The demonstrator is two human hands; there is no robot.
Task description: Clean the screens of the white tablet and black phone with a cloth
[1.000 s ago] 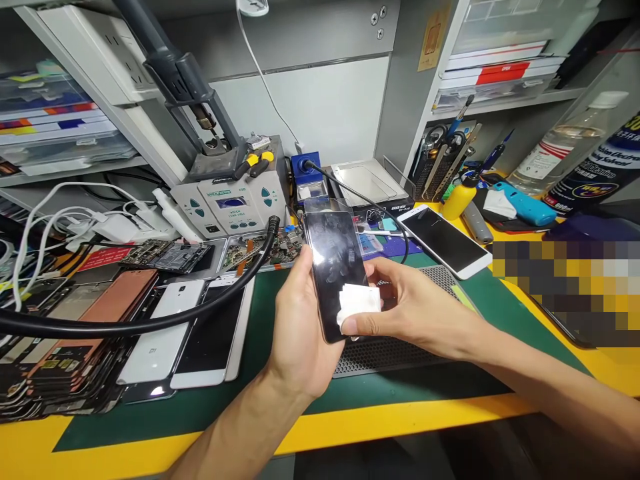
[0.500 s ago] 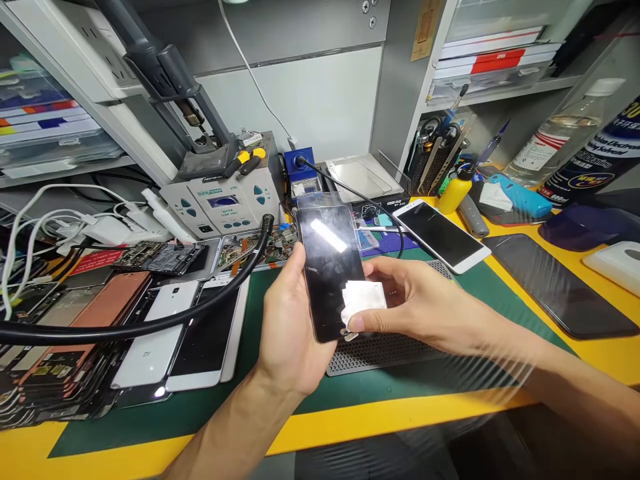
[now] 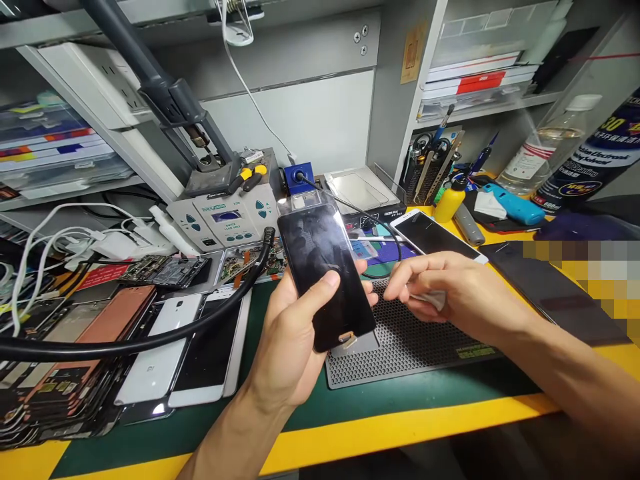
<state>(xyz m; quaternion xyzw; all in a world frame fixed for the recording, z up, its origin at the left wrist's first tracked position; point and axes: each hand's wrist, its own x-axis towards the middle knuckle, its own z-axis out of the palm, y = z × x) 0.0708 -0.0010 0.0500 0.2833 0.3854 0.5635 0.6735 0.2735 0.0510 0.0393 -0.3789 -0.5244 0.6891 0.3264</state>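
Note:
My left hand [image 3: 295, 320] grips a black phone screen [image 3: 345, 293] from below, its thumb lying across the glass. Smudges and reflections show on the dark surface. A small flex cable [image 3: 347, 339] pokes out at its lower end, and clear film [image 3: 307, 200] sticks out past the top. To the right, my right hand [image 3: 440, 280] is apart from the screen, fingers curled. A whitish bit of a folded white wipe [image 3: 438, 299] shows beneath those fingers, mostly hidden. Below both hands lies a grey perforated mat [image 3: 400, 347].
Stacked phone parts [image 3: 55, 380] and a white phone back [image 3: 157, 353] lie left, crossed by a black hose [image 3: 150, 340]. Behind stands a rework station [image 3: 225, 220]. A white phone [image 3: 430, 233], yellow bottle [image 3: 450, 200] and dark phone [image 3: 545, 287] are on the right.
My right hand has moved off the screen to the right, taking the white wipe with it. The left thumb has shifted from the screen's edge onto the glass.

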